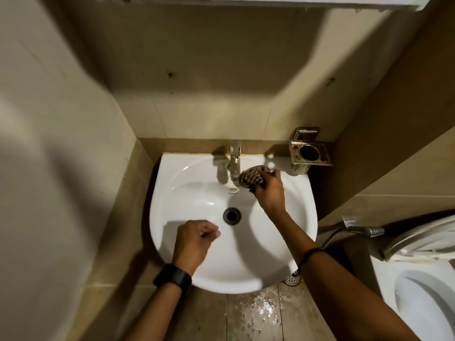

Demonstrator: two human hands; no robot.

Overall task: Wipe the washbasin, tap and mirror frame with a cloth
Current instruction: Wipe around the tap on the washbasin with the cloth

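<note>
A white washbasin (278, 252) hangs on the wall below me, with a dark drain (231, 215) in its middle. A chrome tap (235, 161) stands at its back rim. My right hand (269, 190) grips a bunched striped cloth (252, 177) and presses it on the basin's back ledge, just right of the tap spout. My left hand (194, 239) hovers over the front left of the bowl with its fingers curled in and nothing in it. The white lower edge of the mirror frame (246, 0) shows at the very top.
A metal tumbler holder (310, 153) is fixed to the wall right of the tap. A toilet (423, 291) and a spray hose (364, 230) stand at the right. Water drops lie on the floor tiles (261, 311) under the basin. Walls close in on both sides.
</note>
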